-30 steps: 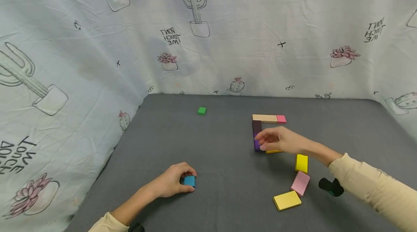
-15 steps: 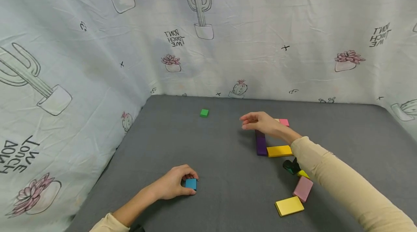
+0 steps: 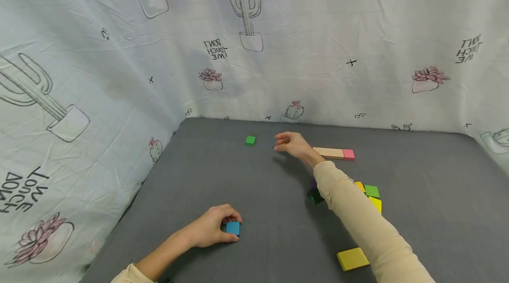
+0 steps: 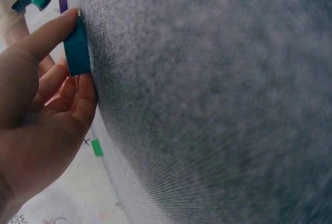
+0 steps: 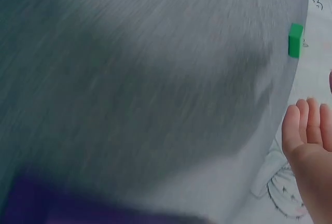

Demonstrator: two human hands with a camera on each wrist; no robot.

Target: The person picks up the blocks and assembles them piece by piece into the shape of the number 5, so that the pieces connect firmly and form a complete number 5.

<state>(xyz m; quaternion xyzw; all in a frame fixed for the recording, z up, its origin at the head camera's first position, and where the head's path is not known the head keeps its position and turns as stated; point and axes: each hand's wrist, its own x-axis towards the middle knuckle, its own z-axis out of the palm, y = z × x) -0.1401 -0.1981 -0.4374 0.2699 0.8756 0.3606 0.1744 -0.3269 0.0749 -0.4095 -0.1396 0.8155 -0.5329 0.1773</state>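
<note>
My left hand pinches a small blue block between thumb and fingers at the front left of the grey table. In the left wrist view the blue block stands on the cloth. My right hand hovers over the far part of the table, its fingers loosely extended around nothing. A small green block lies to its left, apart from the fingertips. In the right wrist view, the green block sits beyond the right hand.
Behind the right forearm lie a beige block with a pink block at its end. A second green block, a yellow block and an orange block peek past the sleeve. Another yellow block lies nearer. A patterned curtain borders the table.
My right hand has moved left and farther away, from above the purple and orange blocks toward the lone green block. Its forearm now covers the purple and larger pink blocks. The left hand keeps its pinch.
</note>
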